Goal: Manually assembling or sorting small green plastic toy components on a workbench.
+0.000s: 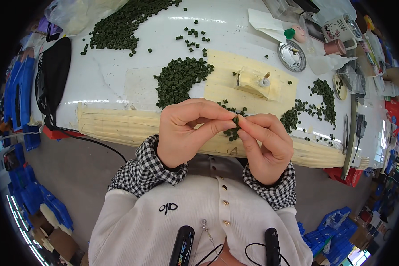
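Observation:
Just over the taped front edge of the white table (102,75), my left hand (179,131) and my right hand (270,144) meet. Their thumbs and index fingers pinch a small dark green piece (236,121), mostly hidden by the fingertips. A few loose green pieces lie right under and behind the fingers. Beyond my left hand is a heap of small dark green pieces (179,82). Farther back, a block wrapped in cream tape (252,84) sits on a cream taped sheet (221,66), with a short peg (266,80) standing up from it.
A larger heap of green pieces (119,29) lies at the far left, and smaller clusters (326,99) spread at the right. A round metal tin (291,56) and a mug (337,30) stand back right. A black cloth item (57,80) hangs at the left edge.

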`<action>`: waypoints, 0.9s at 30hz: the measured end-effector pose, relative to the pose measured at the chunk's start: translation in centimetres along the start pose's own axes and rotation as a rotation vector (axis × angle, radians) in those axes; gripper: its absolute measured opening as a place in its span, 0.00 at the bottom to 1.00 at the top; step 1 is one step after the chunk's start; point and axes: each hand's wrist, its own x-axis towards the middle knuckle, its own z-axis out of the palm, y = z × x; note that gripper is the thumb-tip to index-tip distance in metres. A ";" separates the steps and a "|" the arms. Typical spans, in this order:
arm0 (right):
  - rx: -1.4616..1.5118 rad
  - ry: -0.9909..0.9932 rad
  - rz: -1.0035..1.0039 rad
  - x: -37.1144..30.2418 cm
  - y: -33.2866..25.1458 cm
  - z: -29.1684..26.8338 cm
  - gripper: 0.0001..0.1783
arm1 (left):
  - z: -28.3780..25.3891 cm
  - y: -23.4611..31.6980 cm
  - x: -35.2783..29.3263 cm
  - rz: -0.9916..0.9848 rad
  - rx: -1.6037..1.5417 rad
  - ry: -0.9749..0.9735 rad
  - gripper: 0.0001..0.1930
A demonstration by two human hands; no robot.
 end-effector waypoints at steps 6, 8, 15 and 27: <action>-0.256 0.180 -0.061 1.8 0.4 -1.5 0.13 | 0.1 -0.1 -0.3 -0.065 -0.150 0.067 0.07; -0.392 0.265 -0.023 3.3 0.4 -2.4 0.11 | 0.1 -0.3 -0.2 -0.087 -0.190 0.049 0.07; -0.588 0.132 -0.141 5.9 2.8 -3.1 0.07 | -0.1 -0.3 -0.1 -0.112 -0.213 0.024 0.06; -0.148 0.195 -0.219 4.2 -1.4 -2.9 0.04 | -0.1 -0.4 -0.3 -0.065 -0.206 0.005 0.08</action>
